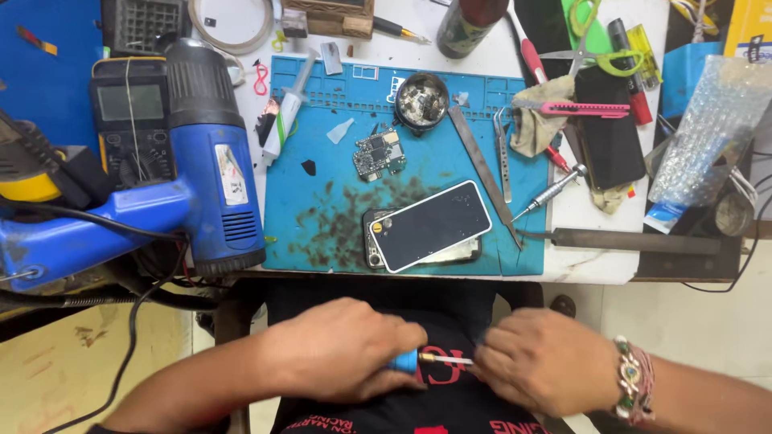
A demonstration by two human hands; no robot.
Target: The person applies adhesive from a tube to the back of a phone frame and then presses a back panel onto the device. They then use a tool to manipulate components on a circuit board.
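Both your forearms are bare, no sleeves showing anywhere near the wrists. Your left hand (342, 350) has nothing on it, no ring or watch that I can spot. Your right hand (543, 362) has a chunky beaded bracelet (633, 391) at the wrist, pinkish strands with green and pale beads. You're wearing a black shirt (418, 406) with red lettering.

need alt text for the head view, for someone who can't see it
Two hands meet over the person's lap: the left hand grips a blue-handled screwdriver and the right hand pinches its tip. Above, a blue mat holds a phone, a circuit board and tweezers, with a blue heat gun at left.
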